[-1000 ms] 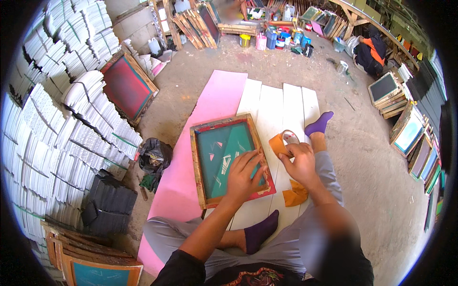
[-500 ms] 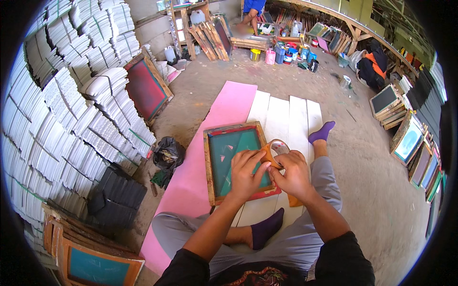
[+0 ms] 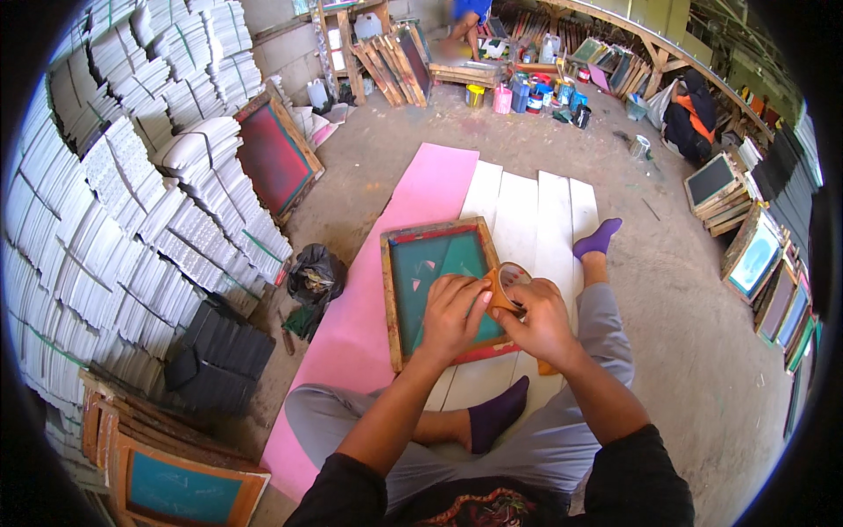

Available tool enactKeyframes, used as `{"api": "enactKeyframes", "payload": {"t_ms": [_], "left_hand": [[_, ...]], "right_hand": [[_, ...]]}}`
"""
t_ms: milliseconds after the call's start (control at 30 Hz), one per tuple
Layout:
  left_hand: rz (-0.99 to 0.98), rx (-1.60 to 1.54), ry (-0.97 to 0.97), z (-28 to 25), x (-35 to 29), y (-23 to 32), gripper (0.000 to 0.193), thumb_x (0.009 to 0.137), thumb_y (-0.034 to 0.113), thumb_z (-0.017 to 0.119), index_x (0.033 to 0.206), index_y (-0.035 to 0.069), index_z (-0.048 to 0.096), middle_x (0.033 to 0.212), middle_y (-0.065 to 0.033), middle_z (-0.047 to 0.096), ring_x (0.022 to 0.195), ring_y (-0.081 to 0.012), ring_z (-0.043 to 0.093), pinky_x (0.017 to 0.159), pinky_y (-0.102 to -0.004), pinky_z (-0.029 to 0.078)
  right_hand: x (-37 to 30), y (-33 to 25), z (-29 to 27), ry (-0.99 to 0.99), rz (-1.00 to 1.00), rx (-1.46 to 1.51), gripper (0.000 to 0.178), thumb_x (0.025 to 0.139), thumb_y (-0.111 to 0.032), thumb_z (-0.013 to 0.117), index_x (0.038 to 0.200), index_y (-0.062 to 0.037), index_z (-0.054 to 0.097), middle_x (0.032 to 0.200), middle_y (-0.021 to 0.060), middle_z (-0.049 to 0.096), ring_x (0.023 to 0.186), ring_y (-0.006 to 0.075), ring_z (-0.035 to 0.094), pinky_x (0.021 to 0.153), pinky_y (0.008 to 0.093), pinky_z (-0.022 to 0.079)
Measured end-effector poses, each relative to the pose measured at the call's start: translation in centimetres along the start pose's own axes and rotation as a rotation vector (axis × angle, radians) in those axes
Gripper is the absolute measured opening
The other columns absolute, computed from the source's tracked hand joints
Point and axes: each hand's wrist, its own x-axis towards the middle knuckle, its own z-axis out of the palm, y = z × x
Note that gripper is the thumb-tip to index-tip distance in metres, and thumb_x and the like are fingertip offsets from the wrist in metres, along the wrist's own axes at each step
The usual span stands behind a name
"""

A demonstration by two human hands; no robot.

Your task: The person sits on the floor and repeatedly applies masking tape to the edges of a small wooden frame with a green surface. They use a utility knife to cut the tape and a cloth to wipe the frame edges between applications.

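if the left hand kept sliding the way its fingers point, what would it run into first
Most likely the tape roll held in the right hand. The left hand lies on the framed screen, fingers aimed up and right, already at the roll; depth is unclear.

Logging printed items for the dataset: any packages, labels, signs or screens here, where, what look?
Printing screen: under both hands, wood frame, green mesh.
Tape roll: right hand, brown; left hand beside it.
Red-mesh screen: leaning on white stacks.
Paint containers: far floor, mixed colours.

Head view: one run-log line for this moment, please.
left hand: pressing on screen frame | right hand: holding tape roll at frame's right edge | frame: flat on white boards
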Motion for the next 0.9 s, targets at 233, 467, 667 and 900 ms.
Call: {"api": "enactKeyframes", "payload": {"t_ms": [233, 467, 667, 900], "left_hand": [[-0.077, -0.061, -0.064, -0.1, -1.5, -1.1, 0.016, 0.089, 0.010, 0.074, 0.102, 0.000, 0.072, 0.098, -0.0144, 0.070, 0.092, -0.0322, 0.064, 0.083, -0.0418, 0.050], [-0.208, -0.191, -0.124, 0.9, -4.2, -2.6, 0.018, 0.091, 0.010, 0.072, 0.105, -0.001, 0.072, 0.099, -0.0171, 0.070, 0.092, -0.0344, 0.065, 0.081, -0.0422, 0.052], [-0.344, -0.227, -0.147, 1.7, -6.4, -4.5, 0.015, 0.094, 0.009, 0.071, 0.103, -0.003, 0.070, 0.096, -0.0166, 0.070, 0.087, -0.0312, 0.066, 0.078, -0.0385, 0.052], [-0.813, -0.687, -0.246, 1.7, -8.3, -5.8, 0.012, 0.094, 0.010, 0.074, 0.097, 0.000, 0.070, 0.091, -0.0044, 0.069, 0.086, -0.0113, 0.062, 0.078, -0.0295, 0.050]], "right_hand": [[-0.4, 0.1, 1.6, -0.067, 0.107, 0.088, 0.022, 0.080, -0.017, 0.078, 0.073, -0.0031, 0.062, 0.067, 0.0176, 0.060, 0.068, 0.0396, 0.061, 0.066, 0.0487, 0.045], [-2.0, 1.8, 3.9, -0.179, 0.389, 0.318, 0.023, 0.082, -0.019, 0.077, 0.080, 0.0011, 0.066, 0.069, 0.0214, 0.062, 0.063, 0.0391, 0.062, 0.059, 0.0444, 0.047], [-2.9, 2.4, 4.8, -0.241, 0.505, 0.378, 0.025, 0.084, -0.021, 0.076, 0.089, 0.0024, 0.067, 0.071, 0.0189, 0.063, 0.063, 0.0298, 0.065, 0.061, 0.0406, 0.048], [-4.3, 3.9, 6.0, -0.338, 0.577, 0.477, 0.029, 0.085, -0.021, 0.076, 0.097, 0.0046, 0.069, 0.079, 0.0165, 0.068, 0.072, 0.0224, 0.067, 0.069, 0.0376, 0.051]]}}
